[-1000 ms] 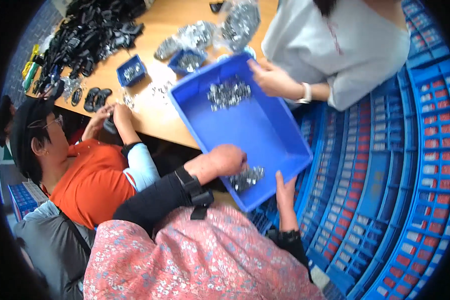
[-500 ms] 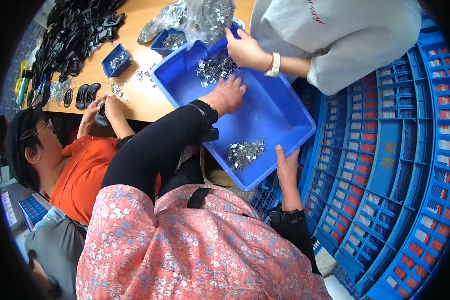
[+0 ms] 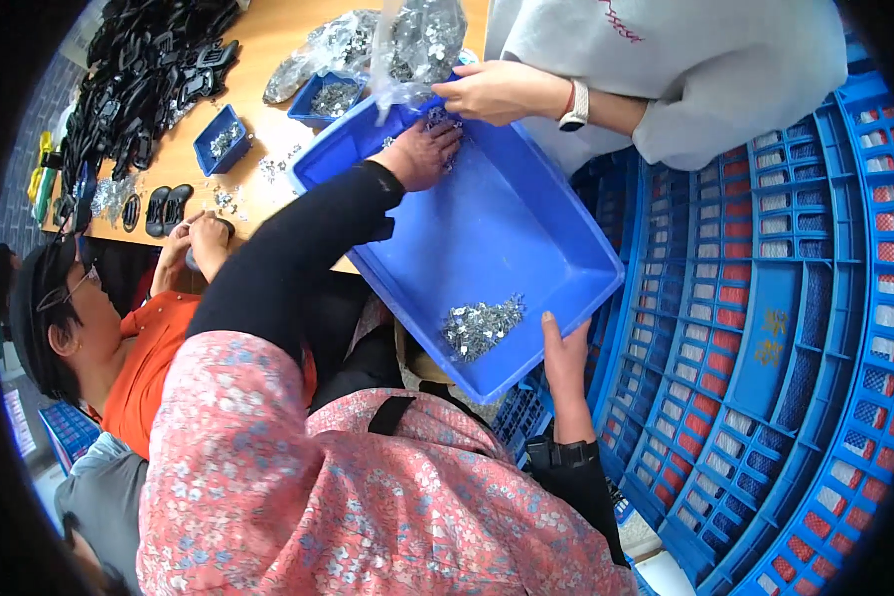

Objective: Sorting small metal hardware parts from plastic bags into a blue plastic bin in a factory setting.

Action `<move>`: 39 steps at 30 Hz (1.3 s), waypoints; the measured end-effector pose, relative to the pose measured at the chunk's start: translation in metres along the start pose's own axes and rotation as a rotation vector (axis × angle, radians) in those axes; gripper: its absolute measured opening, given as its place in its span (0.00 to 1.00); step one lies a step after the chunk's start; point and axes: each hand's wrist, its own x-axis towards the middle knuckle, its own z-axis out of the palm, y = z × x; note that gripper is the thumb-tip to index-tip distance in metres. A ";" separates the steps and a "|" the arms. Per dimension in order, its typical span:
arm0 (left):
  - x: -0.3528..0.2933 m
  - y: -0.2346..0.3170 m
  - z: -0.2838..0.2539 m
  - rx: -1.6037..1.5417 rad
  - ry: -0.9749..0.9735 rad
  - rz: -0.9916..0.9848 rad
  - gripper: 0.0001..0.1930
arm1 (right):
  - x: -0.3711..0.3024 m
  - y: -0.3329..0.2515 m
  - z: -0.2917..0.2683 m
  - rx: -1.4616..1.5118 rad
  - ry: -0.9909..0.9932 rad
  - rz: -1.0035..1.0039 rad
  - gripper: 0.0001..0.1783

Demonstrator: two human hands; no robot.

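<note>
The L hand (image 3: 422,159) is inside the big blue tray (image 3: 497,233), in its far L part, w/ fingers over the upper pile (image 3: 443,117) of sm. metal pcs. For its grip, I cannot tell if it is closed around some pcs or not, b/c the fingertips are mixed w/ the pile. The R hand (image 3: 566,360) has its grip firmly on the near R edge of the tray: thumb on the rim, other fingers mostly hidden below.

The tray is in front of the person, tilted in view, w/ its far L corner over the edge of the table (image 3: 258,65); I cannot tell if it rests there. The lower pile (image 3: 483,331) of similar pcs lies in the near corner of the tray, well apart from the upper one.

A co-worker's hand (image 3: 502,91) w/ a white watch (image 3: 575,105) is at the far rim, near a clear bag (image 3: 425,45) of metal pcs. On the table are also two sm. blue bins (image 3: 236,157) w/ pcs, loose pcs & a large black heap (image 3: 154,79) of parts. On the L, a person in orange (image 3: 164,348) has both hands near the table edge. On the R stand blue crates (image 3: 760,318) w/ red & white contents.
</note>
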 end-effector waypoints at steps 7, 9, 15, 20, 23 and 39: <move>-0.015 0.007 -0.018 -0.374 -0.684 0.032 0.13 | 0.002 0.000 -0.001 0.045 -0.006 -0.013 0.41; -0.020 -0.007 0.006 -0.459 -0.751 0.036 0.13 | 0.005 0.000 0.001 0.070 -0.009 -0.004 0.41; 0.001 -0.005 -0.029 -0.365 -0.650 -0.080 0.12 | 0.004 0.005 0.000 0.059 0.022 0.013 0.39; -0.024 0.030 -0.025 -0.027 -0.346 0.301 0.31 | 0.004 -0.002 0.000 0.017 0.049 0.032 0.38; -0.022 0.017 -0.004 0.159 -0.407 0.289 0.41 | 0.005 0.000 0.003 0.044 0.060 0.014 0.37; -0.006 -0.013 0.051 -0.413 -0.176 0.277 0.32 | 0.006 0.009 0.001 0.100 0.023 -0.008 0.37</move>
